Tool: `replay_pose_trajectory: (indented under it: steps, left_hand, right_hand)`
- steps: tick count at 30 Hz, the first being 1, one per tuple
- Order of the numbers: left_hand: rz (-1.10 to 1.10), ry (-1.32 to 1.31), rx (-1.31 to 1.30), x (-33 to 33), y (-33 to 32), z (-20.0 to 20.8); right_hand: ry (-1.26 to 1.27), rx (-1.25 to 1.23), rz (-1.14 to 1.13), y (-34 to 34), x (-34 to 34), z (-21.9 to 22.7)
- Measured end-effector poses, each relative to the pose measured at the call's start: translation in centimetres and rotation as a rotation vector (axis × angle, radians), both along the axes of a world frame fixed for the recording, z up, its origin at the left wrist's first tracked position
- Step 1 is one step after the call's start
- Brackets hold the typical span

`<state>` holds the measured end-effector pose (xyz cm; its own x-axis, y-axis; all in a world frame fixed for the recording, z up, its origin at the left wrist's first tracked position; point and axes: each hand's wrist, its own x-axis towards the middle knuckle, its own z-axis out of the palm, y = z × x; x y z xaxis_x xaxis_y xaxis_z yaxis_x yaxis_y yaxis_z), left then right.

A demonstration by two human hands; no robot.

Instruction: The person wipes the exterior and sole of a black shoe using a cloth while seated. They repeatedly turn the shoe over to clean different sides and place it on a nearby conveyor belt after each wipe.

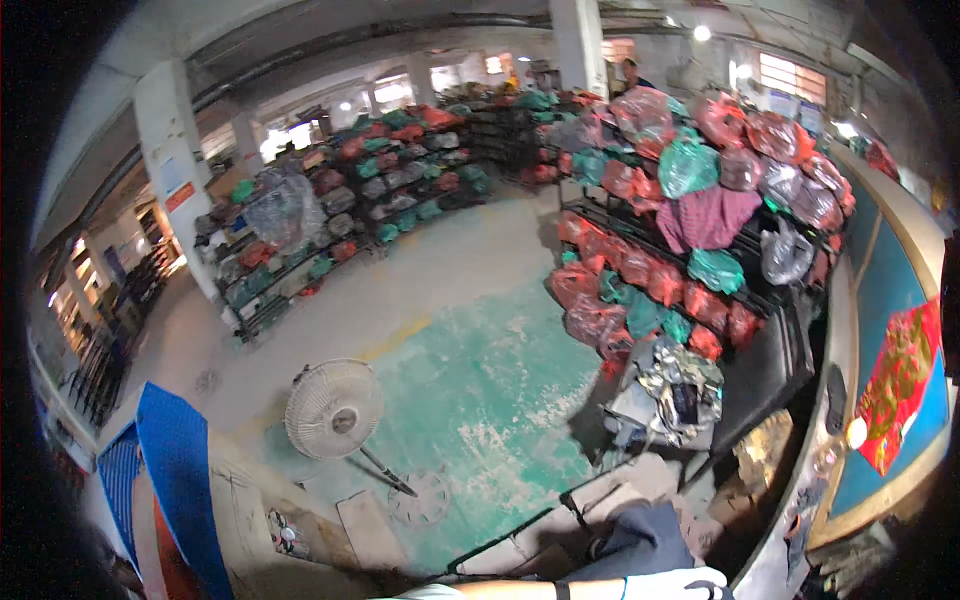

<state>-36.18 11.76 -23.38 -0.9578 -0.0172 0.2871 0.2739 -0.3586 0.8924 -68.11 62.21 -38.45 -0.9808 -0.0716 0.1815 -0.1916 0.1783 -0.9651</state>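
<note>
then, just beside the dark cloth (645, 538), a white-gloved left hand (685, 583), openness and grip both unclear

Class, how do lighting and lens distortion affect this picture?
Head view: the left pillar leans under fisheye distortion, and the corners fall to black; head view: the ceiling lamp glares white; head view: the green bag shows shiny highlights, while the dark cloth shows little detail.

Ambient light dim and uneven; windows (792, 77) and a ceiling lamp (702, 33) at the rear show glare. Dark shadow noted on the green floor (490, 370), right side. Fisheye distortion tilts the left pillar (168, 130); corners blacked out, distant detail soft.
</note>
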Motion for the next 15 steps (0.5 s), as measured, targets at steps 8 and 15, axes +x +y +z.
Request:
replay_pose_trajectory:
  steps: [8, 15]
  left_hand:
    - [-0.097, -0.139, 0.059, 1.3, -0.7, -1.8]
    - [-0.243, -0.202, 0.093, 2.3, -1.4, 1.2]
  right_hand:
    - [-0.542, -1.335, 0.118, -23.2, 31.4, 23.1]
    - [-0.343, -0.545, 0.025, -23.6, 33.8, 21.8]
